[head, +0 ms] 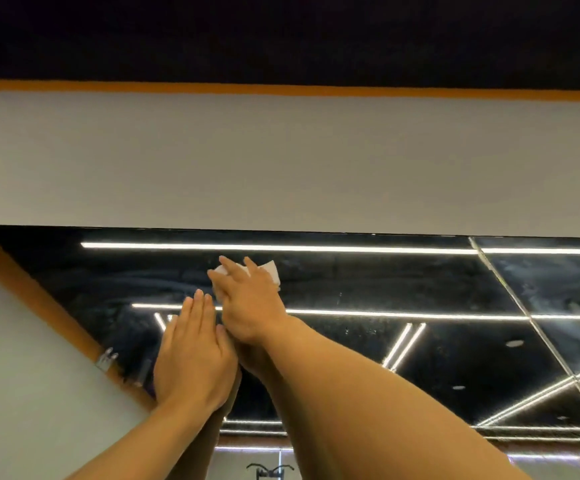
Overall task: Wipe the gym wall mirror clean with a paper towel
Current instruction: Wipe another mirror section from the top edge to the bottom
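The wall mirror (402,285) fills the lower half of the view and reflects a dark ceiling with bright strip lights; smears and specks show on the glass. My right hand (247,299) is raised near the mirror's top edge, its straight fingers pressing a white paper towel (270,271) flat against the glass. Most of the towel is hidden under the hand. Just below and to the left, my left hand (193,355) lies flat on the mirror with its fingers straight and together, holding nothing.
A grey wall band (281,161) runs above the mirror, topped by an orange stripe (281,88) and a dark ceiling. An orange-edged side wall (21,375) closes in at the left. A seam (524,317) splits the mirror panels at the right.
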A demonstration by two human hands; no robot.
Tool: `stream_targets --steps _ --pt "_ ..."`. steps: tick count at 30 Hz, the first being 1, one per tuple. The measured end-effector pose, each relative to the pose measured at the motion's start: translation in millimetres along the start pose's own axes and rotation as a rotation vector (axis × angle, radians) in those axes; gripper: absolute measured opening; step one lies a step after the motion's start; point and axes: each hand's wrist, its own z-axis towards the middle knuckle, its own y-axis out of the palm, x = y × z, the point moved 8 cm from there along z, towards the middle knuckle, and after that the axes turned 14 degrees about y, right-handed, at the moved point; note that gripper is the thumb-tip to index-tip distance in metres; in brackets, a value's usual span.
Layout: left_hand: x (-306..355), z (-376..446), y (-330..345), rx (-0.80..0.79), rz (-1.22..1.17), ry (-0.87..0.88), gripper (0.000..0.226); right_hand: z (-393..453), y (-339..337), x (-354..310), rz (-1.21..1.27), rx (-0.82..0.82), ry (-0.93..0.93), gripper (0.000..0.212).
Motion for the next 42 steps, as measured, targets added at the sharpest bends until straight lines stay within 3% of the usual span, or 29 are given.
stream_targets --steps 4,8,12,15,22,27,32,36,38,42 --pt "-2.9 -2.9 -9.7 -0.012 -0.024 0.08 0.073 -5.2 -21.5 50.0 0.15 0.035 0.065 0.06" --pt "-7.4 -6.0 -11.8 -0.058 -0.04 0.113 0.077 -32.7 -58.2 157.5 0.055 0.276 0.342 0.043" --pt "-10.1 -6.4 -14.4 -0.075 -0.047 0.167 0.078 -84.2 -79.7 259.9 0.047 0.316 0.64 0.048" --pt "-10.6 -8.2 -14.6 -0.061 -0.038 0.178 0.077 -111.5 -85.1 291.3 0.102 0.368 0.768 0.047" --pt "-6.8 -12.2 -12.1 -0.077 -0.006 0.156 0.076 -66.6 -71.3 213.8 0.076 0.417 0.74 0.048" --pt "-14.4 -18.5 -16.9 -0.028 0.023 0.044 0.077 8.9 -29.1 68.5 0.072 0.26 0.352 0.052" --pt "-23.4 -21.1 -19.7 0.071 -0.093 -0.03 0.069 16.3 15.4 -53.5 0.08 0.042 0.014 0.051" --pt "-25.2 -20.8 -17.4 0.032 -0.007 -0.009 0.07 14.9 8.8 -33.2 0.091 0.024 0.02 0.059" --pt "-23.8 -21.2 -16.3 -0.012 0.032 -0.003 0.074 16.1 -9.6 9.4 0.118 0.078 0.139 0.065" --pt "-24.3 -21.6 -16.9 -0.02 0.035 0.011 0.08 -1.6 -45.9 119.2 0.095 0.233 0.426 0.058"
